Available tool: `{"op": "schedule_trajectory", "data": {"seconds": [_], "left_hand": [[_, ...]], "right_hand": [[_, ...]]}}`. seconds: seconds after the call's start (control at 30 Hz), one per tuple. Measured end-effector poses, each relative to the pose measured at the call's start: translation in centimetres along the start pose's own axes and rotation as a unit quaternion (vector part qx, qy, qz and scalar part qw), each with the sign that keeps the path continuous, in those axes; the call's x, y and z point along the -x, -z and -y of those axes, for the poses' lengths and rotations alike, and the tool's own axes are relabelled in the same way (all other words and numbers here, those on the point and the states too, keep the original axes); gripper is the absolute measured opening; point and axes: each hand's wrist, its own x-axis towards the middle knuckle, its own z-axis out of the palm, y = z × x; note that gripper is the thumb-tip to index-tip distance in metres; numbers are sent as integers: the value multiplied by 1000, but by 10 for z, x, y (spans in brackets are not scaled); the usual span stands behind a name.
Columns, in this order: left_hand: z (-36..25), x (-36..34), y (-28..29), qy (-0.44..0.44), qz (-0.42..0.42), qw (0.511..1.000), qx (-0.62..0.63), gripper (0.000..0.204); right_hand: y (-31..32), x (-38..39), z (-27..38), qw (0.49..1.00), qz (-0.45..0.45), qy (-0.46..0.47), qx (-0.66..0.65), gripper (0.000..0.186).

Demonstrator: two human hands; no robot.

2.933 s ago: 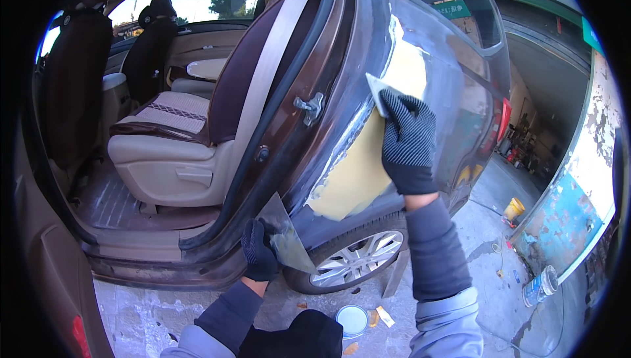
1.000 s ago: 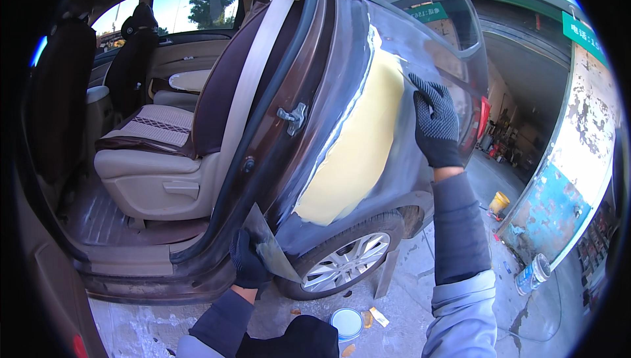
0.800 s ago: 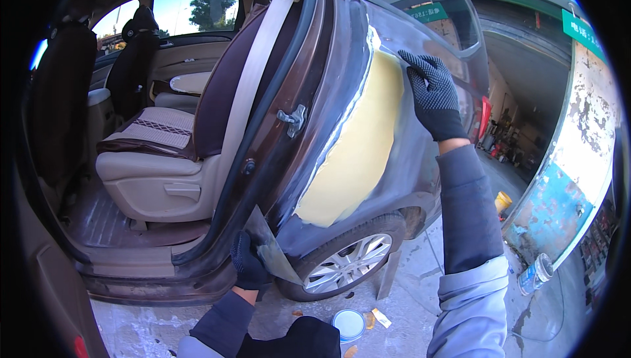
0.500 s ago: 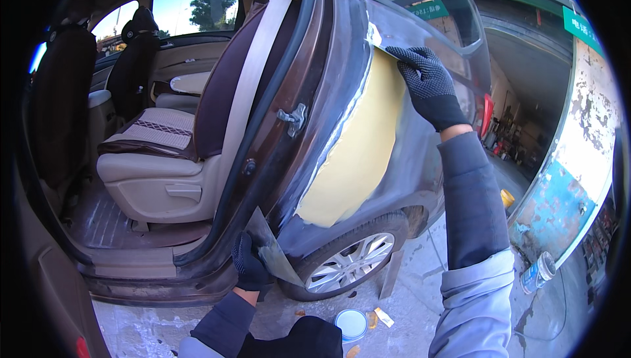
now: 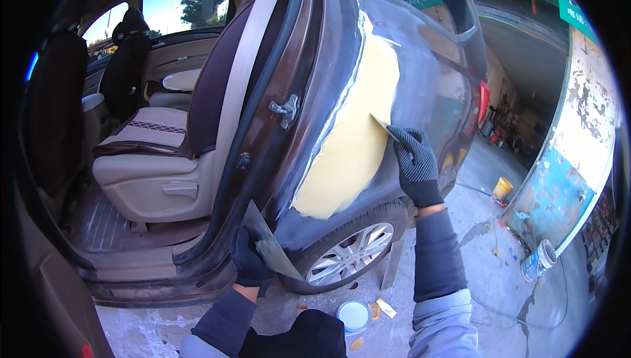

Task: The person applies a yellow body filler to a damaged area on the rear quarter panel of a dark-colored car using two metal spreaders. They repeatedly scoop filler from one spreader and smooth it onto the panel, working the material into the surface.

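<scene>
Since the earlier frames, the right hand [image 5: 415, 164] has been coming down from the top of the yellow filler patch [image 5: 348, 141] and is now hovering by its right edge, while the left hand is keeping nearly the same place. At the far left, the beige car seat [image 5: 154, 177] is showing through the open doorway. Next, the left hand [image 5: 250, 257], gloved in black, is grasping a flat grey plate [image 5: 273, 247] by its left side, the fingers curling partly behind it, so how tightly they are closing is impossible to tell. The plate is slanting, its long axis running from upper left to lower right, its lower corner overlapping the rear wheel [image 5: 351, 254] in view. Below the wheel, a round tin [image 5: 353, 316] is resting on the ground. Above, the patch is covering the car's rear side panel, its long axis leaning up and to the right. At its right side, the right hand is pinching a thin spreader [image 5: 380, 122] between thumb and fingers, barely parted; the blade is pointing up and left over the filler, though whether it is touching cannot be told. Farther right, a white-and-blue bucket [image 5: 539, 261] is standing tilted.
</scene>
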Motion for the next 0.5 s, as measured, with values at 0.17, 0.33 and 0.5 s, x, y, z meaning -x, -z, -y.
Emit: {"op": "schedule_trajectory", "data": {"seconds": [0.17,0.33,0.5], "left_hand": [[5,-9,8,2,-2,1000,0,49],[3,-6,7,32,7,999,26,47],[0,-7,11,65,20,997,49,44]], "right_hand": [[-28,58,10,998,-25,-32,-44,34],[-54,96,30,995,-39,-78,-52,32],[-77,131,58,994,-35,-75,-73,36]]}}
